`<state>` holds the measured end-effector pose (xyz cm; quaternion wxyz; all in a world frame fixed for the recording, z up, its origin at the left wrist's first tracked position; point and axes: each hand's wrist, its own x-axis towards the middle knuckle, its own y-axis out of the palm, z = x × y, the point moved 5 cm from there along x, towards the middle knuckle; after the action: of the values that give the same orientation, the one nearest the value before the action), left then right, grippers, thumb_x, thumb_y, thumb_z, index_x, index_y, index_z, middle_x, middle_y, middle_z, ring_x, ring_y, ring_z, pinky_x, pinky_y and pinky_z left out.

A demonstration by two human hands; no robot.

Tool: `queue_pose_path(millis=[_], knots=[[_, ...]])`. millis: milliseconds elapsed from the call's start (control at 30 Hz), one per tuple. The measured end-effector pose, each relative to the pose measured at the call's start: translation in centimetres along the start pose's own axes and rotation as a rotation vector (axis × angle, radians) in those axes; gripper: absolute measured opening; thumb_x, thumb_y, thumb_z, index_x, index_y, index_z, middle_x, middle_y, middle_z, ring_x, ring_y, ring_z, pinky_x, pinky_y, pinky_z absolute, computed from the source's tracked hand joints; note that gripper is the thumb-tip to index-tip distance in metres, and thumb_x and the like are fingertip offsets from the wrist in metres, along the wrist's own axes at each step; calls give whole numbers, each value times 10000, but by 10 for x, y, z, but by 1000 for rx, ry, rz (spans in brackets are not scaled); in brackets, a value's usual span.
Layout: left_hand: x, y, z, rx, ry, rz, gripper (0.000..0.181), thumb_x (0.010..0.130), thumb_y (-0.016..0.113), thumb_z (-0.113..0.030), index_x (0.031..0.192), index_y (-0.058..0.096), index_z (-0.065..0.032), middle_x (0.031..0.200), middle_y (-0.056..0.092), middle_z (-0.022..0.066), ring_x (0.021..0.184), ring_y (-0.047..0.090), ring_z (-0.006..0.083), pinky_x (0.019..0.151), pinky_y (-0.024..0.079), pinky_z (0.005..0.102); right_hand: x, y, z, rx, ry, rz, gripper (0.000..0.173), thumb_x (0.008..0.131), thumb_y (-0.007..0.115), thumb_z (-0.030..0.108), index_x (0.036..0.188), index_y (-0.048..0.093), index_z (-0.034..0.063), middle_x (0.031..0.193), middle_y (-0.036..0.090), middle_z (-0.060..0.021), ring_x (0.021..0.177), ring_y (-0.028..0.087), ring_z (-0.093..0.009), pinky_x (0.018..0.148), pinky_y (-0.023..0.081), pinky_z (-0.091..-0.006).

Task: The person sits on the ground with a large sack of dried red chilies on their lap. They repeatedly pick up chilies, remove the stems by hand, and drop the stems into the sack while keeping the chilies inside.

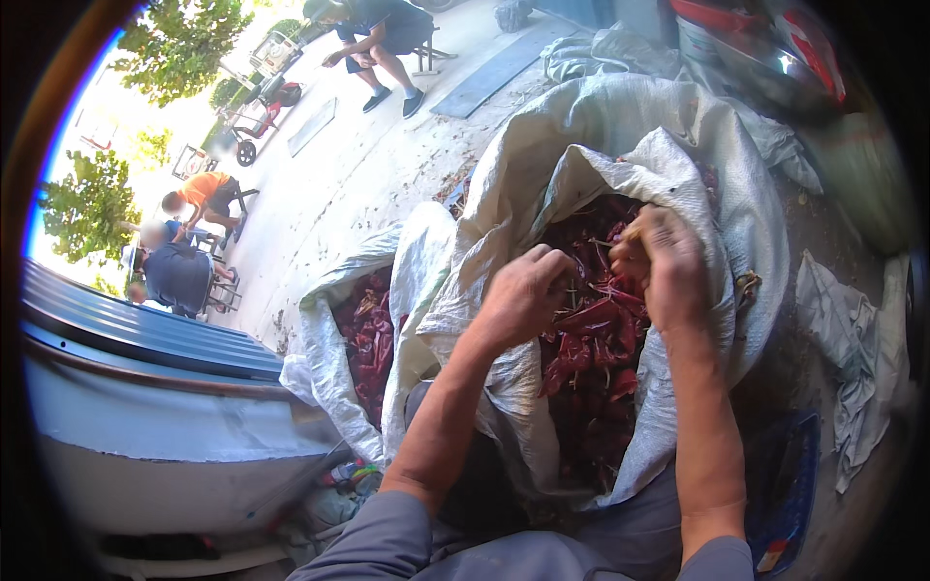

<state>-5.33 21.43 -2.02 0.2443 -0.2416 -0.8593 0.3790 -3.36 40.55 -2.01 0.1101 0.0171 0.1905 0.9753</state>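
Note:
Dried red chili peppers (599, 327), some with pale stems, fill an open white woven sack (508, 392) in front of me. My left hand (530, 290) is over the left side of the peppers, its fingers curled inward. Facing it, my right hand (672, 265) bends its fingers down against the peppers near the sack's right rim. A small brownish piece seems to show by the right fingertips, but blur hides what it is. The undersides of both hands are hidden, so any pepper within them cannot be made out.
A larger white sack (755, 218) surrounds the far and right sides. Another sack of red chilies (367, 341) stands left. A blue plastic crate (795, 494) lies at lower right, near crumpled sacking (843, 348). People sit on stools beyond, and a red scooter (258, 123) is parked outside.

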Motion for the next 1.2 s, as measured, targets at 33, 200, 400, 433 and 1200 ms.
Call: queue_pose_path(millis=[33, 200, 400, 433, 1200], knots=[[-1, -3, 8, 198, -47, 63, 270, 811, 663, -6, 1066, 647, -95, 921, 614, 138, 937, 647, 349, 783, 520, 428, -5, 8, -9, -12, 81, 33, 202, 1052, 541, 237, 1041, 590, 41, 925, 666, -71, 793, 705, -147, 649, 596, -259], [-18, 24, 28, 451, -203, 406, 262, 788, 632, -45, 1041, 677, -96, 1066, 590, 176, 956, 639, 385, 808, 521, 462, -6, 8, -36, -55, 235, 168, 134, 1039, 542, 167, 1108, 577, 57, 949, 662, -55, 787, 673, -114, 666, 576, -246], [-7, 16, 26, 389, -125, 196, 174, 766, 675, -62, 939, 661, -79, 1006, 617, 148, 927, 638, 369, 782, 515, 470, -5, 4, -41, -187, 251, 183, 165, 999, 633, 212, 999, 649, 47, 826, 663, -7, 712, 614, -82, 600, 490, -237], [-5, 11, 24, 342, -91, 126, 165, 760, 692, -73, 921, 657, -79, 965, 626, 141, 910, 635, 364, 772, 512, 467, -3, 3, -40, -292, 184, 196, 189, 990, 647, 226, 983, 651, 37, 820, 666, -17, 710, 617, -94, 606, 491, -257], [10, 19, -4, -3, 183, -220, 150, 761, 761, -102, 855, 656, -50, 795, 637, 87, 753, 590, 297, 723, 476, 403, -20, 28, -3, -1191, -713, 170, 355, 1023, 567, 253, 747, 547, 29, 665, 580, -183, 625, 602, -391, 557, 443, -468]])
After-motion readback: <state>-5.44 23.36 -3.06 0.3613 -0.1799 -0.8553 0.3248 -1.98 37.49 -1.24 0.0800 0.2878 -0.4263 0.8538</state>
